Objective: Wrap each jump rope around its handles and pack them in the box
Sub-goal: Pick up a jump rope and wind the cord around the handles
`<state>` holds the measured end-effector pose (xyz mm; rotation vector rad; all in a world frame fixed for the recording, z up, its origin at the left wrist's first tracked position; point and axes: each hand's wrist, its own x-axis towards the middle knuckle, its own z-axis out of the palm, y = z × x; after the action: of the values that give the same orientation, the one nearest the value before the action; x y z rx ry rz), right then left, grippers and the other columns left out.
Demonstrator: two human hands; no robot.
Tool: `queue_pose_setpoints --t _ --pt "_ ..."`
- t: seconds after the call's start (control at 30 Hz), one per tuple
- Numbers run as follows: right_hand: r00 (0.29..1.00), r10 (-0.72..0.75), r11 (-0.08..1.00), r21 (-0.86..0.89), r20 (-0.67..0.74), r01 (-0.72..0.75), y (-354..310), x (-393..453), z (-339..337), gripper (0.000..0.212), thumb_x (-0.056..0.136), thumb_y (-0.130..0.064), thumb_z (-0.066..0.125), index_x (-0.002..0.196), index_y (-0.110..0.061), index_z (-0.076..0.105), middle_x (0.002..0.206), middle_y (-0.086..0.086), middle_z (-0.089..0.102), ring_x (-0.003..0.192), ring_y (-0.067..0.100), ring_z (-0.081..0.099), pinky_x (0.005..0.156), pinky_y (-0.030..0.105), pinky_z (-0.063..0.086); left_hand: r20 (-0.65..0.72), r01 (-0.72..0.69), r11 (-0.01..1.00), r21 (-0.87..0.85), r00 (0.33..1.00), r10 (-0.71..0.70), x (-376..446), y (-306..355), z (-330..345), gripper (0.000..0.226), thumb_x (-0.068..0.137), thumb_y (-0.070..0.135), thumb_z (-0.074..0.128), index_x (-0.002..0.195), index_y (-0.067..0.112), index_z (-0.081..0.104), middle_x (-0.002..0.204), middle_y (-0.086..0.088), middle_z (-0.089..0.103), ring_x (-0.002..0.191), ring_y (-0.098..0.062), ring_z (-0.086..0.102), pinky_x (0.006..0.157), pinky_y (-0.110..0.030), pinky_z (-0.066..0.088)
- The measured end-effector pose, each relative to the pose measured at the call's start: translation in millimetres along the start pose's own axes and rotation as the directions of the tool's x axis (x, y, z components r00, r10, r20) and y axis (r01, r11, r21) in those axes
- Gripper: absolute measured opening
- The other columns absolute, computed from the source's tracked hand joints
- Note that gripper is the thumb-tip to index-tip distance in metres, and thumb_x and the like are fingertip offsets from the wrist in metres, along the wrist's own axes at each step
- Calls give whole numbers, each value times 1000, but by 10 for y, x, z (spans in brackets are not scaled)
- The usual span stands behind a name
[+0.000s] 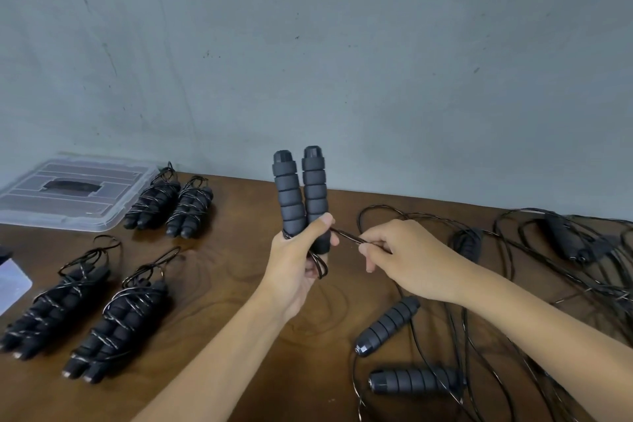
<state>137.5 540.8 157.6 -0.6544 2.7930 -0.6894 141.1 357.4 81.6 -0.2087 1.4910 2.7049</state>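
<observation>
My left hand (297, 260) grips a pair of black foam jump rope handles (303, 192) side by side, upright above the table. Their thin black rope (347, 236) runs from the bottom of the handles to my right hand (404, 257), which pinches it just to the right. Several wrapped jump ropes lie on the left: two near the back (171, 200) and two nearer me (89, 315). A clear plastic box lid (73, 192) lies at the far left by the wall.
Two loose handles (388, 324) (412, 380) lie at the lower right among tangled black rope (548, 271) that spreads over the right side of the wooden table (222, 271). More unwrapped handles (568, 240) sit at the far right. A grey wall stands behind.
</observation>
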Motion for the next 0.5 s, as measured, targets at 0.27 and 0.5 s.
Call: queue_pose_setpoints --t 0.27,0.5 --pt "999 -25 997 -70 -32 23 -185 -176 110 33 104 -28 51 74 -21 61 69 -5 66 62 8 61 57 20 46 -129 15 996 -89 991 -27 146 -7 -160 49 80 45 80 109 8 66 75 -6 63 42 -6 28 38 -17 25" --pt "997 -27 999 -38 -67 25 -254 -258 168 34 102 -32 57 135 -33 62 111 -20 70 69 -21 55 74 6 47 -193 38 998 -56 980 -48 250 -5 -269 64 79 55 73 117 5 61 84 -8 75 48 -7 31 41 -16 29"
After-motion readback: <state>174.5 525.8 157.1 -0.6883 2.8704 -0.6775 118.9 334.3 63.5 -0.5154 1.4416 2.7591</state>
